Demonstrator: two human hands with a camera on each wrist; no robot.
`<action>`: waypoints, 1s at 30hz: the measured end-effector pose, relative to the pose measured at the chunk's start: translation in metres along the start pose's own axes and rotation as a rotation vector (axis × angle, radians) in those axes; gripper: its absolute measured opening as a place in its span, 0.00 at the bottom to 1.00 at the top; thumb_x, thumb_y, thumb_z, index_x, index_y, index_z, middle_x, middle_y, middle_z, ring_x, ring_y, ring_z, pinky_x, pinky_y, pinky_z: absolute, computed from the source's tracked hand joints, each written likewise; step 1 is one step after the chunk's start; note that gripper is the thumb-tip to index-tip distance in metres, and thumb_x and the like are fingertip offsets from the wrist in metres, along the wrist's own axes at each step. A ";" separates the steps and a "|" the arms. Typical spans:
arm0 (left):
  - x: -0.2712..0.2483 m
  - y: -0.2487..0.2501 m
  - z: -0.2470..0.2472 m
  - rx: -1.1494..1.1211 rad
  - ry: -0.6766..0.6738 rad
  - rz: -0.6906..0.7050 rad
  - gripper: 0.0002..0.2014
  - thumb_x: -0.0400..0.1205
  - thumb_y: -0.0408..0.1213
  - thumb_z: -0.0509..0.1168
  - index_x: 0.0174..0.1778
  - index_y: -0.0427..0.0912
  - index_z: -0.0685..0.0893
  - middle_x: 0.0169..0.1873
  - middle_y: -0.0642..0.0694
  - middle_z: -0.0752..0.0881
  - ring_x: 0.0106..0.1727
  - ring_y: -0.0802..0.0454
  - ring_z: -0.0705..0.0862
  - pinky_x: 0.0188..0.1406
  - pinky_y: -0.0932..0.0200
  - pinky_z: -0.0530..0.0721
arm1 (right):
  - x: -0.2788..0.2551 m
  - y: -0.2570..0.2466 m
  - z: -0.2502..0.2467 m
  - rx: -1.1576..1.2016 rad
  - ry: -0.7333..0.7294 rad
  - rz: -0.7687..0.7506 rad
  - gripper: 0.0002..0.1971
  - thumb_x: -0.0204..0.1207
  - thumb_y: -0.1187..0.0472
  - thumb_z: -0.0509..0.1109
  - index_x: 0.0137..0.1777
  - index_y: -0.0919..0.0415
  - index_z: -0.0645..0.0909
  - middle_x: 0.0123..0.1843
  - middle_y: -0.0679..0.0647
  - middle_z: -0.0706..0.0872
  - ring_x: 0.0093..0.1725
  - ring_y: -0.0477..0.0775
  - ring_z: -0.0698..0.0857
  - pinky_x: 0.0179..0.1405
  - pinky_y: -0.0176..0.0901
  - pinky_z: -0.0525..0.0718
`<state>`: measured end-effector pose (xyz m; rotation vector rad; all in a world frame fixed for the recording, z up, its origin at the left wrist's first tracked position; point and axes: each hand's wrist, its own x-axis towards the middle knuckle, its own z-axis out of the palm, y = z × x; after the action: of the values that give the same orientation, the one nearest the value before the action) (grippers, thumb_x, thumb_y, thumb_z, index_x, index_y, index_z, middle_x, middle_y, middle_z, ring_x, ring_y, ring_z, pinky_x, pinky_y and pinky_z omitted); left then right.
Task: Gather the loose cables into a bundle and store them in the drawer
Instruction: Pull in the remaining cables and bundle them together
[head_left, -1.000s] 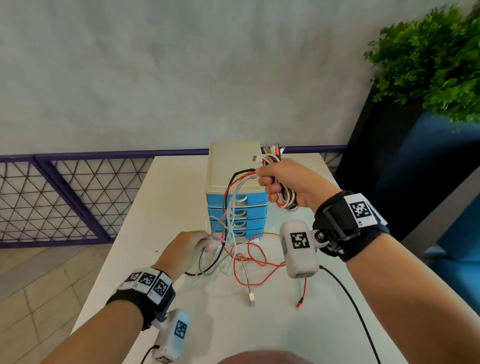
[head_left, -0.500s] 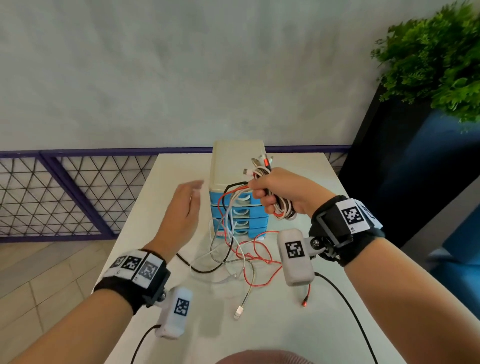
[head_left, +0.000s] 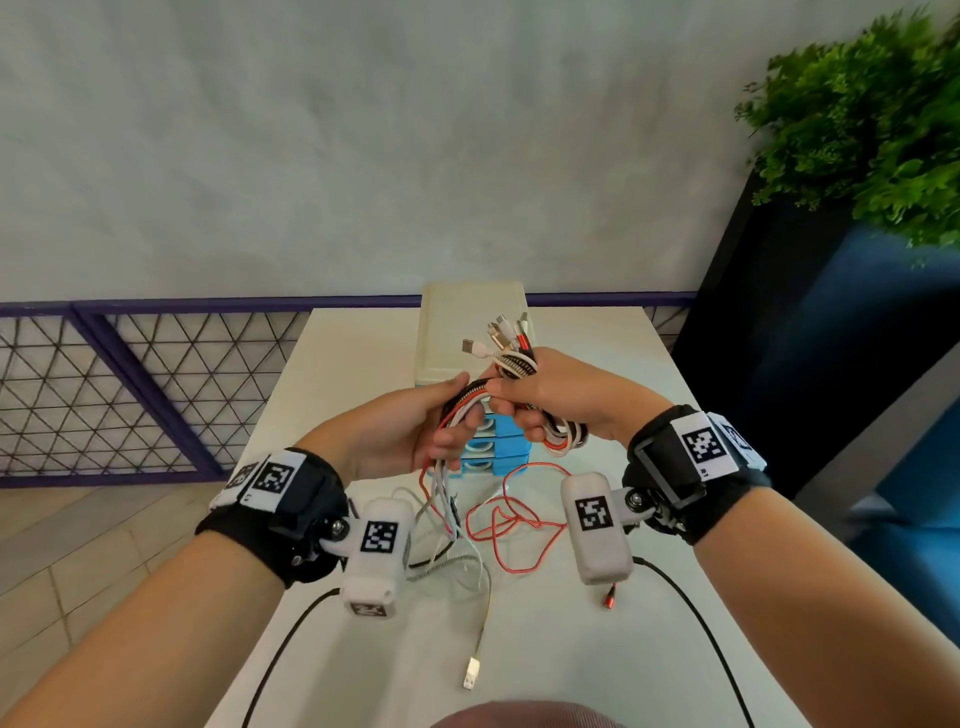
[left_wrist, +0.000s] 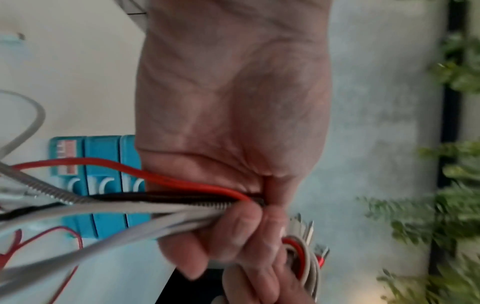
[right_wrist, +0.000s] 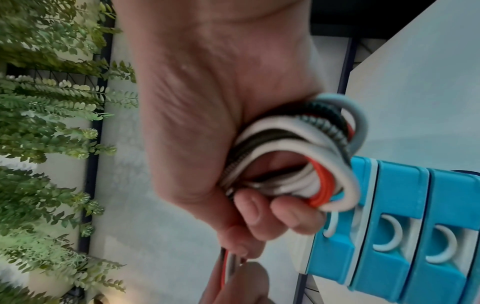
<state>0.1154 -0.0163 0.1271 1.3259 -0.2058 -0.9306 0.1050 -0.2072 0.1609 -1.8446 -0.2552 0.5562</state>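
My right hand grips a folded bundle of cables, red, white, black and braided, with plug ends sticking up above the fist; its loops bulge out under the fingers. My left hand meets it from the left and pinches the same strands between thumb and fingers. The loose tails hang down onto the white table. A small drawer unit with blue drawers, all closed, stands just behind the hands.
A USB plug lies near the table's front edge and a red plug to its right. A dark planter with green foliage stands at the right. A purple lattice railing runs behind the table, left.
My left hand rose from the table, let go of the low strands, and came right to take hold of the cables beside my right fist. The right hand stayed raised with the bundle.
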 end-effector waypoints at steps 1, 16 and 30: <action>-0.002 -0.001 -0.003 -0.055 -0.042 -0.010 0.24 0.85 0.55 0.47 0.34 0.43 0.77 0.19 0.52 0.69 0.21 0.56 0.67 0.36 0.58 0.73 | 0.000 0.001 0.000 0.021 0.012 -0.009 0.05 0.85 0.64 0.62 0.48 0.59 0.78 0.32 0.52 0.78 0.22 0.45 0.69 0.22 0.36 0.75; -0.010 -0.024 -0.001 -0.260 -0.125 0.127 0.19 0.85 0.53 0.47 0.35 0.46 0.73 0.24 0.54 0.67 0.24 0.58 0.70 0.42 0.60 0.82 | 0.019 0.021 0.001 0.324 0.166 -0.104 0.07 0.85 0.59 0.63 0.45 0.58 0.76 0.30 0.50 0.77 0.23 0.46 0.72 0.22 0.38 0.78; 0.011 -0.018 0.072 1.143 0.806 0.453 0.15 0.88 0.46 0.49 0.57 0.39 0.73 0.33 0.49 0.77 0.43 0.42 0.84 0.35 0.51 0.76 | 0.018 0.030 0.027 0.783 0.066 0.125 0.39 0.69 0.24 0.55 0.56 0.61 0.82 0.37 0.55 0.85 0.40 0.53 0.86 0.40 0.43 0.83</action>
<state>0.0701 -0.0758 0.1270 2.4448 -0.4079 0.2603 0.1042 -0.1877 0.1213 -1.1156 0.1196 0.5744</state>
